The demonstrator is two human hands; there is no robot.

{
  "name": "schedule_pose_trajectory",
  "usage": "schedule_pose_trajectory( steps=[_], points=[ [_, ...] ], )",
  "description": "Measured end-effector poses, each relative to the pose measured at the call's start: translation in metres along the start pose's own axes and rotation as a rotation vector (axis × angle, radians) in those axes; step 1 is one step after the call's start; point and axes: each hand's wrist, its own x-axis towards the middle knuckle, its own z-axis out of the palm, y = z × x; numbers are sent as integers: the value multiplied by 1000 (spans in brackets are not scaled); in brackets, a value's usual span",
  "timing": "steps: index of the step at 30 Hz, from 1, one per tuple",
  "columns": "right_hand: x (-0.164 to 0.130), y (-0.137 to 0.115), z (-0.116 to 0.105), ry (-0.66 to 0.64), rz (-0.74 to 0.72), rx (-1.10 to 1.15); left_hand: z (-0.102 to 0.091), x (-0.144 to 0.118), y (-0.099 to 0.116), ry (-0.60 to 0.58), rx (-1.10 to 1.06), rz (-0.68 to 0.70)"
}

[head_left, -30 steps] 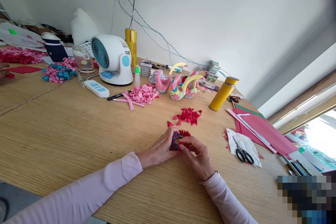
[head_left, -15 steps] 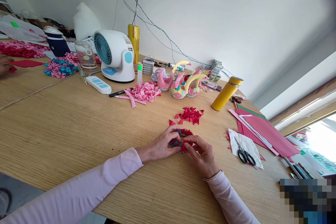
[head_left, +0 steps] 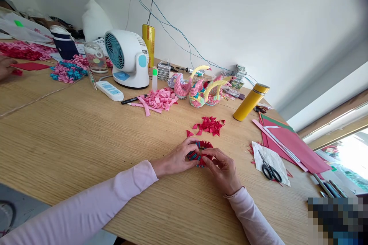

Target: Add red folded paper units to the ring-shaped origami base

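Note:
A ring of folded paper pieces [head_left: 206, 144], red and teal, rests low over the table between my hands. My left hand [head_left: 181, 156] grips its left side, thumb below and fingers over the rim. At the ring's near right edge, my right hand [head_left: 222, 166] pinches with thumb and forefinger at a red folded paper piece [head_left: 204, 155]; the fingers hide most of that piece. Just beyond the ring lies a loose pile of red folded paper triangles [head_left: 212, 125].
Pink paper pieces [head_left: 162, 99], paper swans [head_left: 198, 93], a white fan [head_left: 130, 59] and a yellow flask [head_left: 251, 102] stand farther back. Scissors [head_left: 269, 170] lie on a white cloth at right, near red paper sheets [head_left: 299, 141]. Another person's hand [head_left: 5, 67] shows at far left.
The view has shifted slightly, so everything sits a little farther right. My hands keep the same grip on the ring. At far left the other person's hand has moved a little.

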Motion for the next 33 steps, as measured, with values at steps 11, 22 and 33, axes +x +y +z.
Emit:
schedule_pose_trajectory(
  steps=[11, 22, 33],
  points=[
    [-1, 2, 1, 10, 22, 14, 4, -2, -6, 13, 49, 14],
    [1, 0, 1, 0, -44, -45, 5, -1, -7, 11, 67, 29],
    [3, 2, 1, 45, 11, 7, 5, -2, -6, 22, 76, 17]
  ],
)
